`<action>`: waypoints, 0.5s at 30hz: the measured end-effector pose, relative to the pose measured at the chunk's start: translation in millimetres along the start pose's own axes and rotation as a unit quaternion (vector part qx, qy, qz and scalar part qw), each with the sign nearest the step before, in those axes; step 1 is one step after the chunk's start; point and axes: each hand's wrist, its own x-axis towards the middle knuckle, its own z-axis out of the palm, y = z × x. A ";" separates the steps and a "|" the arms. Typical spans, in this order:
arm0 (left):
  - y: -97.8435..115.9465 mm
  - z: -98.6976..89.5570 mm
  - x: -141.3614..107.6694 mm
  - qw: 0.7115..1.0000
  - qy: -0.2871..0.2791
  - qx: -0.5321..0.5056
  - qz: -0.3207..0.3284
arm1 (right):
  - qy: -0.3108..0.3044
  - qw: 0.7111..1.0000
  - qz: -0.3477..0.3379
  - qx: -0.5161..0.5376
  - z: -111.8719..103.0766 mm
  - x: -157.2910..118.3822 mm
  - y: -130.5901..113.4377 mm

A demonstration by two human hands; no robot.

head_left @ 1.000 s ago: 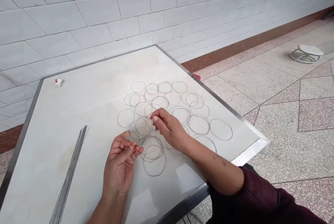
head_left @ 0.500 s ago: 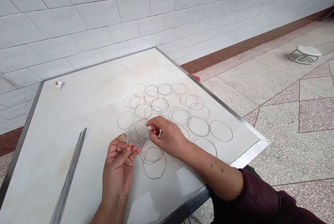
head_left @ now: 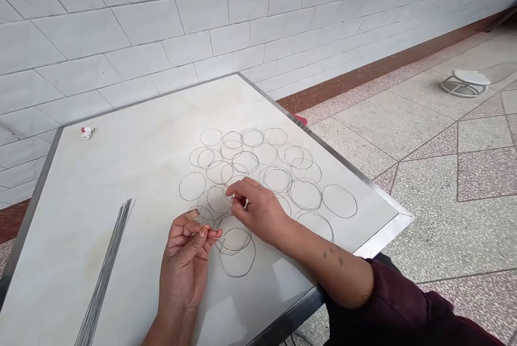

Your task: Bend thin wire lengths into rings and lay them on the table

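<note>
My left hand (head_left: 188, 260) pinches a thin wire, bent into a curve, between thumb and fingers at the lower middle of the table. Up and to the right, my right hand (head_left: 256, 206) has its fingertips pressed together at the upper part of the same wire. The wire is thin and hard to follow against the white top. Several wire rings (head_left: 340, 201) lie flat around and beyond my hands, many overlapping, and my right hand hides some of them. A bundle of straight wires (head_left: 105, 276) lies left of my left hand.
The white table (head_left: 157, 136) has a metal edge and stands against a tiled wall. A small red and white object (head_left: 86, 133) lies near its far left corner. On the floor at the right is a round white stool (head_left: 468, 78).
My left hand has moved slightly to the right, closer to my right hand. The view has shifted a little. Both hands keep their grip on the wire.
</note>
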 end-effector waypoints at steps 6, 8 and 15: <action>-1.1 2.1 -1.7 1.000 0.002 0.000 0.000 | -0.004 1.000 0.014 0.005 -1.9 -0.6 -0.6; -1.1 2.8 -1.8 1.000 0.004 -0.002 -0.001 | -0.009 0.999 0.024 0.018 -2.4 -0.6 -0.9; 0.4 2.9 0.6 0.998 0.043 -0.040 0.016 | -0.090 0.965 0.147 0.196 -9.7 1.4 -4.8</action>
